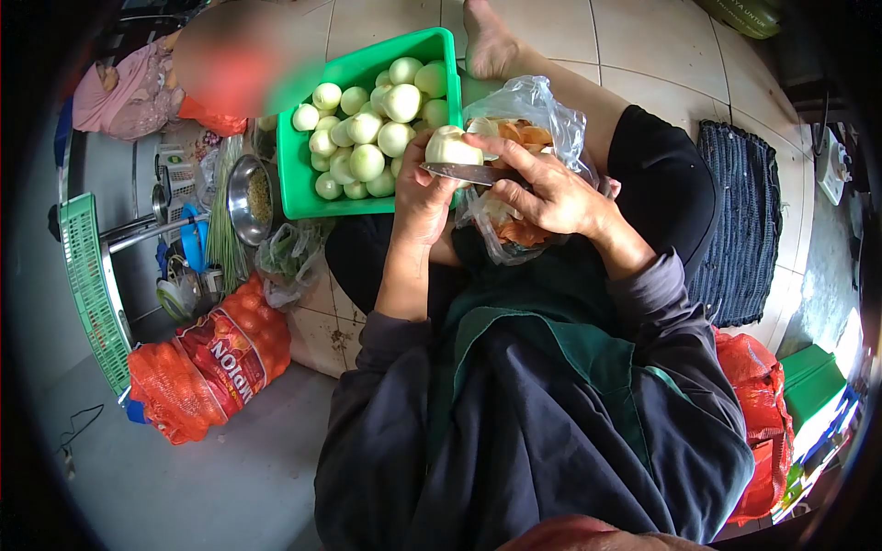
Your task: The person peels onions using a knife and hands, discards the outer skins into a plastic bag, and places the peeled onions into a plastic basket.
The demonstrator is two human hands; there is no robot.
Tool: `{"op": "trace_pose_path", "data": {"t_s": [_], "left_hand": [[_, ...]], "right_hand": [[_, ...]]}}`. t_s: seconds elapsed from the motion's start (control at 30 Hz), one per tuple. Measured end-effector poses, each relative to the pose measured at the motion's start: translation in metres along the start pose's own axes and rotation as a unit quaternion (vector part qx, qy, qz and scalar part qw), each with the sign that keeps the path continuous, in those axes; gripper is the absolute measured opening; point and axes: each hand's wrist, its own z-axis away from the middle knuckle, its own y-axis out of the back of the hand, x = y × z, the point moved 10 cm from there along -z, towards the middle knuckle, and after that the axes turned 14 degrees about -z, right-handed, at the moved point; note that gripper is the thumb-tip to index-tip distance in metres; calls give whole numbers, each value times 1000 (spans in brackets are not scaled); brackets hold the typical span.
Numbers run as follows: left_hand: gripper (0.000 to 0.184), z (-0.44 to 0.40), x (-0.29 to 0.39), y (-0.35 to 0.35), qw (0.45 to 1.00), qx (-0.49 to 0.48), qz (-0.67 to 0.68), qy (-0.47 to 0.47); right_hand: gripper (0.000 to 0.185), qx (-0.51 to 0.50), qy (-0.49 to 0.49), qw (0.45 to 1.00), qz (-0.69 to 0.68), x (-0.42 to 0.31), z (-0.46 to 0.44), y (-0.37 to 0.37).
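A pale peeled onion (452, 148) is held up between my hands, just past the right edge of a green basin (292, 174). My left hand (424, 197) grips it from the left side. In my right hand (551, 188) is a knife (469, 173), its blade lying across the lower side of the onion and its tip pointing left. The fingertips of my right hand touch the onion too. Many peeled onions (366, 162) fill the basin. Beneath my right hand a clear plastic bag (562, 117) holds brown onion skins (525, 138).
An orange mesh sack (216, 358) lies at the left beside a green crate (92, 285). A steel bowl (249, 200) and a bag of greens (289, 262) stand left of the basin. Another person (133, 92) is at the upper left. A dark woven mat (738, 220) lies at the right.
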Motion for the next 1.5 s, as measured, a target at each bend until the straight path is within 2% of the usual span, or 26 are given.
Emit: {"op": "trace_pose_path", "data": {"t_s": [0.13, 0.27, 0.3, 0.4, 0.5, 0.63, 0.73, 0.8, 1.0, 1.1, 1.13, 1.27, 1.37, 1.5], "left_hand": [[65, 0, 1, -1, 1000, 1, -22, -13], [56, 1, -2, -2, 1000, -29, -10, -3], [54, 2, -2, -2, 999, -34, 2, 5], [55, 4, -19, 8, 985, 6, 147, 95], [58, 2, -6, 2, 958, -28, 273, 87], [59, 2, -5, 5, 936, -33, 339, 86], [64, 1, 3, -1, 923, -52, 377, 63], [63, 0, -4, 4, 929, -46, 359, 74], [60, 1, -12, 0, 945, -35, 307, 102], [61, 1, -18, -5, 949, -23, 295, 107], [60, 1, -19, -7, 950, -15, 292, 107], [59, 3, -19, -17, 960, -6, 255, 119], [58, 4, -20, -20, 960, -40, 251, 117], [55, 4, -28, -17, 953, -105, 263, 111]], "right_hand": [[46, -6, -12, 999, 45, -3, -2, 4], [40, 67, 12, 997, 20, -1, -2, 16], [39, 82, -19, 996, -16, 3, -2, 19], [37, 104, -94, 985, -103, 14, 1, 28], [35, 90, -158, 972, -149, 29, 6, 28], [28, 77, -140, 976, -147, 29, 5, 22], [30, 56, -132, 976, -165, 27, 3, 13], [32, 37, -94, 986, -133, 34, 1, 8], [38, 19, -71, 994, -82, 21, 0, 0], [41, 15, -6, 999, -27, 7, -2, -7], [49, -5, -21, 1000, 2, 4, -3, -9], [56, -18, -42, 999, 20, 5, -2, -14], [53, 14, 64, 996, 63, -8, -3, -11], [47, 21, 52, 993, 103, -8, -2, -9]]}}
